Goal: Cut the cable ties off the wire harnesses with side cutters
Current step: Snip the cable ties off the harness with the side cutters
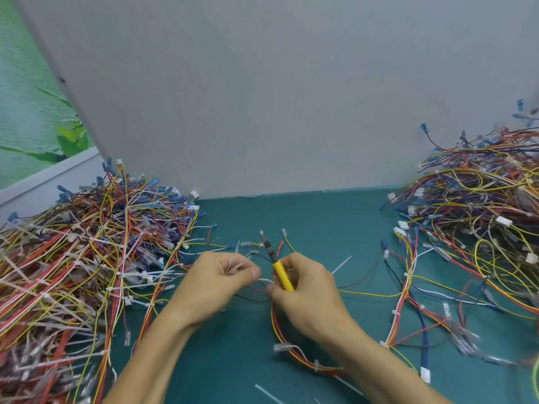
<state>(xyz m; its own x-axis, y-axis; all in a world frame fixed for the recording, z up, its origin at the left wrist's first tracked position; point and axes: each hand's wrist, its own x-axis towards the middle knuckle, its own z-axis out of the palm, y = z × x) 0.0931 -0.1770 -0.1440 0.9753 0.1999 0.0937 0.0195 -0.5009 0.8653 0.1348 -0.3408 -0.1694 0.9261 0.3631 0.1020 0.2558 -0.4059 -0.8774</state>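
Both hands meet over the middle of the green counter (pixel 306 217). The left hand (pixel 217 282) is curled, pinching a bunch of thin wire ends. The right hand (pixel 306 290) is closed around the yellow-handled side cutters (pixel 278 265), tip pointing at the back edge. A white cable tie (pixel 264 280) spans between the thumbs. Harness piles (pixel 81 258) crowd the left and right edges.

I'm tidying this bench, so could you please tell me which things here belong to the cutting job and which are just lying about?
In the job:
- side cutters, yellow handle, in the right hand
- wire harness bunched in the left hand
- harness pile on the left
- harness pile on the right

Lying about:
- loose white tie strips on the green mat
- grey wall
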